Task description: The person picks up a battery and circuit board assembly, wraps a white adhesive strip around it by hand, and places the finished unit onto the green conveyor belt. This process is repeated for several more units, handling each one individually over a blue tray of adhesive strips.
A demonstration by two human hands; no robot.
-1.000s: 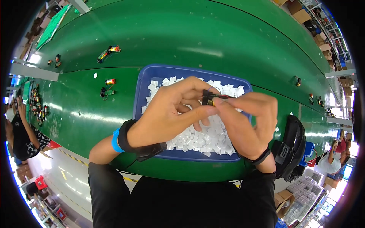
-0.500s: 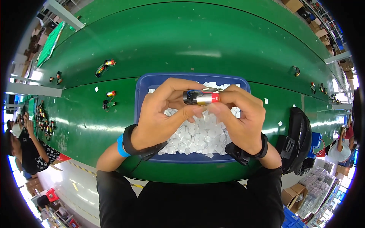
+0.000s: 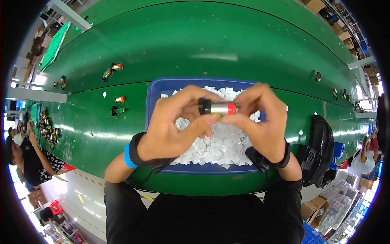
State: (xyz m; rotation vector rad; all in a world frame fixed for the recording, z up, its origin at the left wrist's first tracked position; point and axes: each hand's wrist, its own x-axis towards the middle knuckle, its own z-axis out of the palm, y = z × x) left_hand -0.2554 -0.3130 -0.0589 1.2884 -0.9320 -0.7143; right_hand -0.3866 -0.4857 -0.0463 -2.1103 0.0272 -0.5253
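Observation:
Above the blue bin [image 3: 151, 122], a small cylindrical battery [image 3: 219, 108] lies level between my hands. It has a black left end, a silver middle and a red band on the right, with a small metal bit at its tip. My left hand [image 3: 164, 128] is closed on the black end, thumb below and index finger over the top. At the red end, the thumb and curled fingers of my right hand [image 3: 266, 126] close around the tip; these fingers are slightly blurred. Many small white square pieces [image 3: 219, 144] fill the bin under my hands.
More battery pieces with small circuit boards [image 3: 118, 110] lie left on the green table [image 3: 195, 36], with a heap of them [image 3: 48, 132] farther left. A black bag [image 3: 317, 150] sits at the right edge. Other people [image 3: 30, 158] are at both sides.
The battery has rolled in my fingers, so its silver side now faces up and the flat metal strip behind it no longer shows. My right hand has shifted slightly right.

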